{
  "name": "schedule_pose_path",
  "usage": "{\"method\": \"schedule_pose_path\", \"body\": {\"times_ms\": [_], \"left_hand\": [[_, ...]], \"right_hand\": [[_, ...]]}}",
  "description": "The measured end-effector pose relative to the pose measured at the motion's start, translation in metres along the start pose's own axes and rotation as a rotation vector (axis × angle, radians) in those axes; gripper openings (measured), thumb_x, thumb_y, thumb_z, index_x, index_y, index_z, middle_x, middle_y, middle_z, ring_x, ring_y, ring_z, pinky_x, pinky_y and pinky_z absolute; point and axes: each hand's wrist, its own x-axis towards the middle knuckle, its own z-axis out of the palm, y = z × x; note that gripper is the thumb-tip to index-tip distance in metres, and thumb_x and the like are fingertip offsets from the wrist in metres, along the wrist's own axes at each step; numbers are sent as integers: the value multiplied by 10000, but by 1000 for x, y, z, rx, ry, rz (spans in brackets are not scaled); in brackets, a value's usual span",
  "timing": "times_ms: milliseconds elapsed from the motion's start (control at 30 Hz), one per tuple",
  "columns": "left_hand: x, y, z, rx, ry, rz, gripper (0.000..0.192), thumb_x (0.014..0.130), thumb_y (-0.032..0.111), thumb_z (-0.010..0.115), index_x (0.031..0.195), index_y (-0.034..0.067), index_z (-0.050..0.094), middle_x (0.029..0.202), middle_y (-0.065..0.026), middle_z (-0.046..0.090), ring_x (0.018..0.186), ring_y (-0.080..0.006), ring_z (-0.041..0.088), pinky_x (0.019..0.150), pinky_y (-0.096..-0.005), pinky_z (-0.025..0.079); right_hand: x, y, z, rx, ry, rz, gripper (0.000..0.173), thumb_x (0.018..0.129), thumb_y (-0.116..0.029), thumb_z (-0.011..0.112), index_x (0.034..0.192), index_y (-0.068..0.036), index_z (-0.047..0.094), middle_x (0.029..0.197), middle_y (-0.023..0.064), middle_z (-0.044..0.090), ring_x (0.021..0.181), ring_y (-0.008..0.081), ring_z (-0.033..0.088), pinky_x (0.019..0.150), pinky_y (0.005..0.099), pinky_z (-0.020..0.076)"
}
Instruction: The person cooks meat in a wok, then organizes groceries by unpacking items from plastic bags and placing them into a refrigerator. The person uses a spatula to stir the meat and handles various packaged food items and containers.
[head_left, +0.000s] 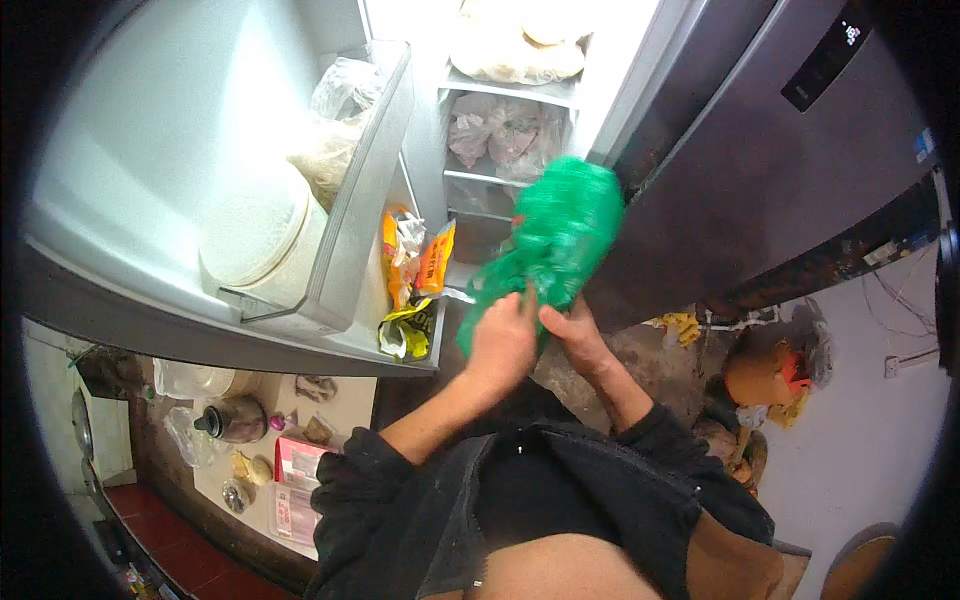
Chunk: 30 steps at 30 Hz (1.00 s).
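A green plastic bag (571, 214), blurred and bulging, is held up before the open refrigerator. My left hand (504, 334) grips its gathered part from the left, fingers closed on the plastic. Close beside it, my right hand (576, 334) holds the bag from the right. What the bag contains cannot be made out. Behind it, clear bags of pinkish food (495, 131) lie on a refrigerator shelf, under a shelf with a large pale bag (517, 60).
The refrigerator door stands open at left, its bin (360, 187) holding a white lidded tub (259, 225) and bags. Orange and yellow packets (435, 259) fill a lower bin. A dark closed door (757, 172) is at right. A table (352, 405) with a pink box stands lower left.
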Motion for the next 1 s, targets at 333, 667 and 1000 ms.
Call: {"method": "schedule_pose_path", "body": {"times_ms": [333,667,1000], "left_hand": [[23,-30,-36,-453,314,-212,719,764,222,807,1368,27,470,1332,-209,534,1262,-315,498,1016,-413,420],[12,-57,6,-1263,160,-552,438,833,100,694,1251,8,601,1092,-50,697,933,-161,648,866,-306,490],[-30,-11,-1,-799,-150,-568,496,880,256,681,1261,-9,504,1172,-200,637,1052,-280,633,904,-393,484]], "right_hand": [[-12,10,-36,333,391,42,310,928,-116,605,1225,-29,587,1144,89,650,1011,218,643,884,370,540],[-4,-5,-54,-358,386,-311,407,887,-101,680,1272,-34,564,1068,63,657,961,145,622,819,290,512],[6,-20,-7,-809,255,-209,274,839,-99,662,1079,19,601,902,147,625,785,334,622,693,382,504]]}}
